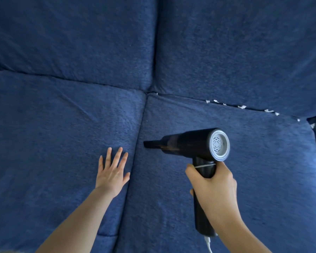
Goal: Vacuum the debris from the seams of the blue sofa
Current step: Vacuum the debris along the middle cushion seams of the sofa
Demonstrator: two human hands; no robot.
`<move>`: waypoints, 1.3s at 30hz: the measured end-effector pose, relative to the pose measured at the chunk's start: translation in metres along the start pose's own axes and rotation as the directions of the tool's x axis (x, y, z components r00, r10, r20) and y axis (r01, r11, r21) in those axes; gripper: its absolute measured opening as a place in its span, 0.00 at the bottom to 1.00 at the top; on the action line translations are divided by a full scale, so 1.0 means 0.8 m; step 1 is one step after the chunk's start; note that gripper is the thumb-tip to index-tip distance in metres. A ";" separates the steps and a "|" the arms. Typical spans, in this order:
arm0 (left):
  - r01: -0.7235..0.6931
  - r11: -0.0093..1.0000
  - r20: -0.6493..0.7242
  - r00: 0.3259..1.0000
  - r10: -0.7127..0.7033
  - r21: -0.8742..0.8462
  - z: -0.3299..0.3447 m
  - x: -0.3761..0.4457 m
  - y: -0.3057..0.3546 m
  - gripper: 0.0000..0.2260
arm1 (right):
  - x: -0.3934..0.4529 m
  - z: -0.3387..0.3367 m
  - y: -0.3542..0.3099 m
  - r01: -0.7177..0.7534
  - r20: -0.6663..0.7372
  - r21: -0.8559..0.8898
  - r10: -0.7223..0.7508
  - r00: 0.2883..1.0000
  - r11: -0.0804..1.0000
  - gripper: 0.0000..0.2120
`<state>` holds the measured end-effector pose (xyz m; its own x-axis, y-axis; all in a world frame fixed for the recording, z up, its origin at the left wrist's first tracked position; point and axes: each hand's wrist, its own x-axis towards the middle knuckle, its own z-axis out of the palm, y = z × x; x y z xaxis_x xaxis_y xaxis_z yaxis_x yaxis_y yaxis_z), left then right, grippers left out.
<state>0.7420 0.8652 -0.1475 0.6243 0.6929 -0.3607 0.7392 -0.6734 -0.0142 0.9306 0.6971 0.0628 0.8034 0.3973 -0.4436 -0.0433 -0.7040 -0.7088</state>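
The right hand point(212, 185) grips the handle of a black handheld vacuum point(195, 143), whose nozzle points at the seam point(135, 157) between the sofa's point(62, 115) 2 seat cushions. Just left of that seam, the left hand point(112, 172) lies flat, fingers spread. White debris point(242, 107) dots the back seam, right of the vacuum.
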 end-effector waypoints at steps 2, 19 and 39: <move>-0.027 1.000 -0.027 0.999 0.028 0.013 0.002 0.010 -0.006 0.33 | 0.014 0.015 -0.008 0.006 -0.020 0.014 -0.006 1.000 1.000 0.10; -0.198 0.977 -0.217 0.953 0.212 0.084 -0.011 0.117 -0.018 0.35 | 0.116 0.063 -0.086 0.039 -0.206 0.127 -0.012 0.979 0.991 0.09; -0.329 0.944 -0.153 0.934 0.324 -0.008 -0.034 0.153 0.036 0.29 | 0.170 0.048 -0.108 0.073 -0.220 0.009 -0.069 0.973 0.997 0.11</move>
<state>0.8468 0.9374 -0.1668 0.8611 0.4682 -0.1983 0.4946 -0.8618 0.1130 1.0206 0.8347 0.0426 0.9152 0.3059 -0.2622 0.0101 -0.6678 -0.7442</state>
